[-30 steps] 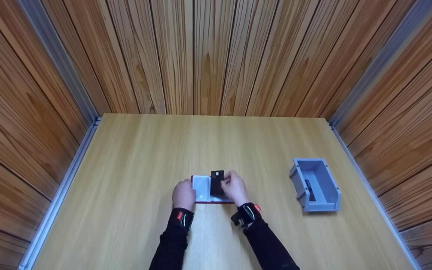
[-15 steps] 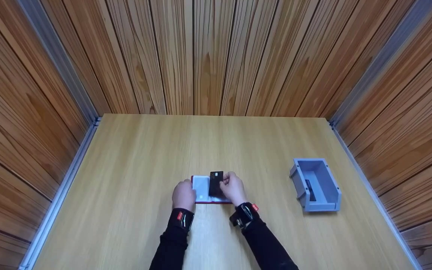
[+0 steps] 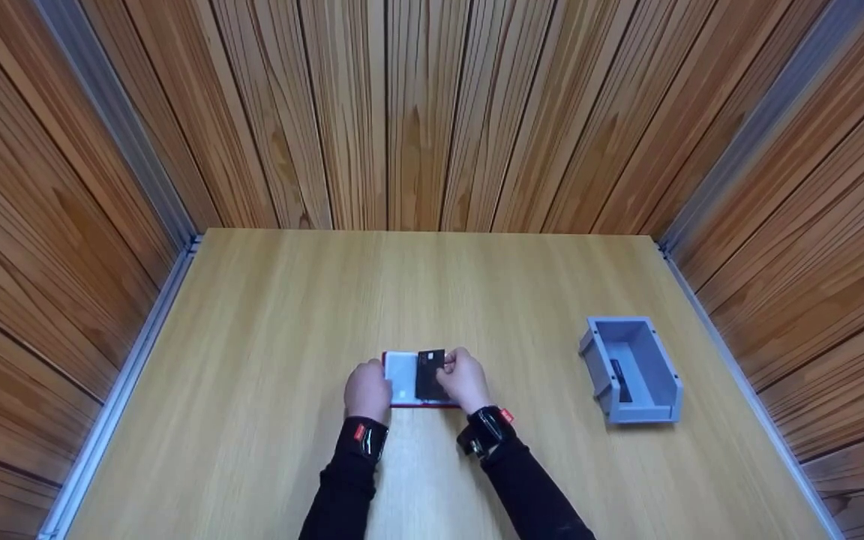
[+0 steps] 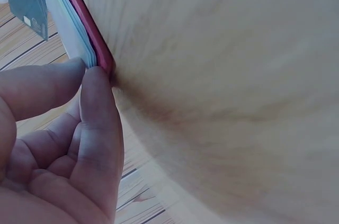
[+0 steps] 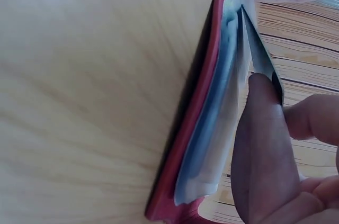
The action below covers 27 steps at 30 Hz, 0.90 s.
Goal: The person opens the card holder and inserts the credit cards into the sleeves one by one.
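Note:
An open red holder (image 3: 426,406) with clear sleeves lies on the table, a dark card (image 3: 429,375) over its right half. The left hand (image 3: 368,388) pinches the holder's left edge. In the left wrist view, thumb and forefinger of the left hand (image 4: 69,128) grip the sleeves (image 4: 69,23) and red cover (image 4: 92,28). The right hand (image 3: 466,379) pinches the card's right side. The right wrist view has the card (image 5: 262,57) tilted between the thumb and finger of the right hand (image 5: 286,155), its far edge at the sleeves (image 5: 212,123); whether it is inside one I cannot tell.
A grey-blue bin (image 3: 642,414) stands on the right of the table (image 3: 289,300), with a small dark object (image 3: 621,381) inside. Wooden walls (image 3: 432,112) rise behind and at both sides, with metal rails (image 3: 128,390) along the table's sides.
The right hand and the card have shifted slightly left and toward the person, so the card sits lower over the holder. The left hand has stayed in place on the holder.

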{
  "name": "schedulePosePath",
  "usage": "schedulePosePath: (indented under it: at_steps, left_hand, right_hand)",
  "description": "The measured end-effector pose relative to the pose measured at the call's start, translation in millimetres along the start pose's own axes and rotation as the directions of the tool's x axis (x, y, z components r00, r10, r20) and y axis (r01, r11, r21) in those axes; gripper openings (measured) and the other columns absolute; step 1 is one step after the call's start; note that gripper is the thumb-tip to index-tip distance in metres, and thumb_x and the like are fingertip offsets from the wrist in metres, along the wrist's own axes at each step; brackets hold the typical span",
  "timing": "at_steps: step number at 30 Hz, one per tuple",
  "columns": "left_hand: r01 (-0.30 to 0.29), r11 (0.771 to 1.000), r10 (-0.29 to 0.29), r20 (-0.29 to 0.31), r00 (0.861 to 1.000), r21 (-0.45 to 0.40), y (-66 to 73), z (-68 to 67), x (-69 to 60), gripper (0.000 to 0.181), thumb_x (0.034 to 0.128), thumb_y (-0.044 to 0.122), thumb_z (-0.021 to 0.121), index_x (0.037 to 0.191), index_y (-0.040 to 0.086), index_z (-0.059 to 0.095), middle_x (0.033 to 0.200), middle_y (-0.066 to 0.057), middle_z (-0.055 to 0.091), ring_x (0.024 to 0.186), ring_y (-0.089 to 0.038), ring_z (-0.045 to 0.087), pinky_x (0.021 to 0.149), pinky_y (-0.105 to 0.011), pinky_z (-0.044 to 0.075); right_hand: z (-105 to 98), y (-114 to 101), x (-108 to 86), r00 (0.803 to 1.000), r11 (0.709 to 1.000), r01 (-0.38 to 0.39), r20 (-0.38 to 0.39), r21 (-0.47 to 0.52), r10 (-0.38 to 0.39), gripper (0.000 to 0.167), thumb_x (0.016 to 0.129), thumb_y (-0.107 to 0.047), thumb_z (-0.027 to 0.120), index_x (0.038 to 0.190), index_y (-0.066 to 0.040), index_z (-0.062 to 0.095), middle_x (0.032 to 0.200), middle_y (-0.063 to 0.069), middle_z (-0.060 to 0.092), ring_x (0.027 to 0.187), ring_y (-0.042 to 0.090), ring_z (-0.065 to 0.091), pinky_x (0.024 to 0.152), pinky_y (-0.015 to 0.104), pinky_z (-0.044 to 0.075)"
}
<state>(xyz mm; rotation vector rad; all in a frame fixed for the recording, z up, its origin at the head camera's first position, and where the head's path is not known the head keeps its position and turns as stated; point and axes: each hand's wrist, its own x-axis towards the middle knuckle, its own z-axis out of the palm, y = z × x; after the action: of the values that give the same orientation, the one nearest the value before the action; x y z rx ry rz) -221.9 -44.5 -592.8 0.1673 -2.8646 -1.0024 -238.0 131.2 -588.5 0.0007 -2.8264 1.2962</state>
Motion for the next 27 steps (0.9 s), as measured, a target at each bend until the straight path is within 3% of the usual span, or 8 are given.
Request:
schedulePosePath:
  at_steps: [9,18,24,27]
  left_hand:
    - [-0.009,1.0,0.009,-0.026,1.0,0.013,1.0,-1.2,-1.1,0.008,0.0808,0.0,0.07,0.079,-0.002,0.063,0.075,-0.015,0.065,0.073,-0.036,0.064,0.066,-0.047,0.049]
    - [0.001,1.0,-0.001,-0.003,1.0,0.026,1.7,-1.4,-0.4,0.009,0.0831,0.001,0.071,0.082,-0.003,0.063,0.076,-0.015,0.064,0.076,-0.035,0.064,0.069,-0.047,0.05]
    - [-0.001,1.0,0.001,0.003,1.0,0.03,1.2,-1.0,-0.1,0.009,0.0828,0.002,0.071,0.082,-0.003,0.063,0.076,-0.015,0.064,0.075,-0.035,0.064,0.069,-0.047,0.05]
    - [0.007,0.999,-0.008,0.01,1.0,0.032,2.2,-1.4,-0.2,0.009,0.0832,0.002,0.071,0.082,-0.003,0.064,0.076,-0.015,0.065,0.076,-0.035,0.065,0.069,-0.046,0.05]
  right_hand:
    - [2.1,-0.4,0.1,1.0,1.0,0.009,0.022,-0.012,-0.009,0.018,0.081,-0.002,0.069,0.093,0.002,0.056,0.075,0.002,0.055,0.07,0.019,0.054,0.069,0.036,0.048]
    - [6.5,-3.3,1.2,0.999,0.999,0.007,0.042,-0.034,-0.005,0.018,0.081,-0.002,0.069,0.095,0.003,0.057,0.075,0.002,0.055,0.068,0.017,0.053,0.065,0.033,0.048]
    - [6.8,-4.4,2.0,0.999,0.998,0.006,0.04,-0.056,-0.004,0.018,0.08,-0.004,0.068,0.094,0.002,0.06,0.074,0.005,0.061,0.069,0.022,0.059,0.067,0.039,0.05]
    - [5.4,-6.1,0.8,0.999,0.998,0.045,0.031,-0.054,-0.044,0.017,0.078,-0.004,0.067,0.092,0.003,0.059,0.072,0.004,0.06,0.065,0.021,0.058,0.063,0.037,0.049]
